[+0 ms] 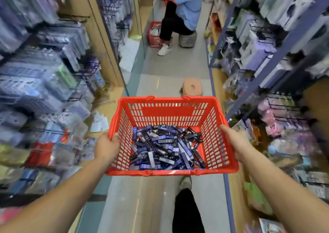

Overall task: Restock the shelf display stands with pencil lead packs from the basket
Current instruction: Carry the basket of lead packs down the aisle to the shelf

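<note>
Shelves [44, 72] of blurred hanging stock lined the aisle's left side. Beside them the left hand [106, 148] curled over the left rim of the red basket [167, 111], held above the floor with its long axis running away down the aisle. Pencil lead packs [167, 147] lay flat inside, jumbled and pointing every way, and the right hand [235, 141] gripped the right rim.

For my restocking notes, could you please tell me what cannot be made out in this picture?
Head view: left shelves and right shelves, motion-blurred; display stands indistinguishable.
Pencil lead packs in basket: print too small; lower ones buried under others.
Seated person: cut off by top edge.
</note>
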Demonstrator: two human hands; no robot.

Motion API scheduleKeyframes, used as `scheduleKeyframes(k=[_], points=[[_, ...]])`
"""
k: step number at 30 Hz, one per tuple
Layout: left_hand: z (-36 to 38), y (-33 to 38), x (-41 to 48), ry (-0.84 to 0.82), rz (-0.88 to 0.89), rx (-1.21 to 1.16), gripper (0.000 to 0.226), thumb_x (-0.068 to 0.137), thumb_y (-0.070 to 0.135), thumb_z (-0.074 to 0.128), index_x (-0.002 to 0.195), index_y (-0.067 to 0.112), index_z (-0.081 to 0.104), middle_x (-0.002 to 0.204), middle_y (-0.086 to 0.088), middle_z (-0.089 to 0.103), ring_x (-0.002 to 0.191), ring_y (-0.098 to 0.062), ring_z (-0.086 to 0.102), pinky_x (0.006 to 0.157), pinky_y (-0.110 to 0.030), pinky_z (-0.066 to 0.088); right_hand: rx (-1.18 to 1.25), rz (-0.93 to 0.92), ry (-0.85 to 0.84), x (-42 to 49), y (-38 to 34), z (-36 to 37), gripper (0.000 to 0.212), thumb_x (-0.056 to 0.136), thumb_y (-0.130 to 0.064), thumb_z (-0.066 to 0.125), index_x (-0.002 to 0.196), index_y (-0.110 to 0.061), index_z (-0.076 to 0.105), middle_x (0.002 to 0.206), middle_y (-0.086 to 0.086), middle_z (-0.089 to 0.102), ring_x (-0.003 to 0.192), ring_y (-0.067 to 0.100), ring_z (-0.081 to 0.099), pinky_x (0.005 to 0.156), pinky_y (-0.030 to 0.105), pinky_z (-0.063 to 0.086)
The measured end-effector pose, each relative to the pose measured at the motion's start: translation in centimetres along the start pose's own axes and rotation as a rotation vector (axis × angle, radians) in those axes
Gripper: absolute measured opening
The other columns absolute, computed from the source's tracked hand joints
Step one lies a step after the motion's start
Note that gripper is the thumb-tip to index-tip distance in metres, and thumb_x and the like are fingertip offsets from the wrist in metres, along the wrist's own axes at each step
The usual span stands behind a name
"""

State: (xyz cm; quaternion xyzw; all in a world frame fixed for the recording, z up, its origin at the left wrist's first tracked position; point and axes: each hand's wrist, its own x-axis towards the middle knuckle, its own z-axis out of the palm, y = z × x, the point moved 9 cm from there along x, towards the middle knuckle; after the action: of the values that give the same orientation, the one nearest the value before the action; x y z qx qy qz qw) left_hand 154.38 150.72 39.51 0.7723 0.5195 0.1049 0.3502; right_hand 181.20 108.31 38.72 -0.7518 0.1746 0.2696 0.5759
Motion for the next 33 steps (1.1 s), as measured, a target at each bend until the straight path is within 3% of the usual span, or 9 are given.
scheduleKeyframes(k=[4,8,14,19,24,33], points=[[4.8,6.8,7.4,0.015,-0.03,0.015,0.035,0.102,0.033,0.058,0.106,0.0,0.068,0.102,-0.028,0.072,0.1,-0.047,0.068,0.081,-0.043,0.049,-0.015,-0.06,0.012,10.0,-7.9,0.6,0.046,0.089,-0.031,0.077,0.115,0.006,0.065,0.094,0.023,0.076,0.082,0.037,0.076,0.07,0.04,0.061],[7.4,13.1,14.1,0.046,-0.036,-0.004,0.035,0.102,0.032,0.058,0.111,-0.001,0.068,0.105,-0.028,0.072,0.101,-0.048,0.067,0.085,-0.045,0.051,-0.078,-0.088,-0.066,18.1,-16.2,2.7,0.05,0.083,-0.039,0.081,0.111,0.0,0.067,0.089,0.017,0.078,0.08,0.035,0.077,0.085,0.054,0.061],[9.5,20.0,24.8,0.092,-0.086,-0.022,0.042,0.102,0.036,0.054,0.114,-0.001,0.068,0.107,-0.028,0.072,0.1,-0.047,0.069,0.088,-0.049,0.056,-0.132,-0.103,-0.128,29.8,-27.3,8.7,0.064,0.073,-0.048,0.082,0.119,-0.005,0.066,0.094,0.016,0.078,0.082,0.035,0.077,0.086,0.057,0.06],[12.8,24.5,35.1,0.104,-0.111,0.001,0.038,0.102,0.03,0.056,0.116,-0.003,0.066,0.108,-0.032,0.071,0.102,-0.049,0.068,0.086,-0.047,0.053,-0.173,-0.121,-0.119,37.2,-35.2,14.2,0.029,0.088,-0.033,0.077,0.096,-0.005,0.071,0.086,0.018,0.077,0.08,0.034,0.075,0.087,0.052,0.06],[16.4,30.1,45.1,0.072,-0.1,0.017,0.039,0.104,0.03,0.053,0.117,-0.005,0.066,0.112,-0.032,0.07,0.105,-0.05,0.066,0.086,-0.046,0.05,-0.187,-0.08,-0.086,45.2,-41.4,17.5,0.053,0.087,-0.038,0.078,0.122,-0.001,0.062,0.098,0.019,0.076,0.086,0.035,0.076,0.087,0.054,0.06],[21.6,39.4,58.2,0.039,-0.153,0.054,0.044,0.105,0.039,0.05,0.115,-0.001,0.064,0.109,-0.028,0.071,0.102,-0.048,0.067,0.084,-0.046,0.052,-0.194,-0.071,-0.082,58.1,-52.7,21.0,0.054,0.082,-0.038,0.081,0.115,0.001,0.065,0.094,0.019,0.076,0.081,0.034,0.076,0.083,0.053,0.061]])
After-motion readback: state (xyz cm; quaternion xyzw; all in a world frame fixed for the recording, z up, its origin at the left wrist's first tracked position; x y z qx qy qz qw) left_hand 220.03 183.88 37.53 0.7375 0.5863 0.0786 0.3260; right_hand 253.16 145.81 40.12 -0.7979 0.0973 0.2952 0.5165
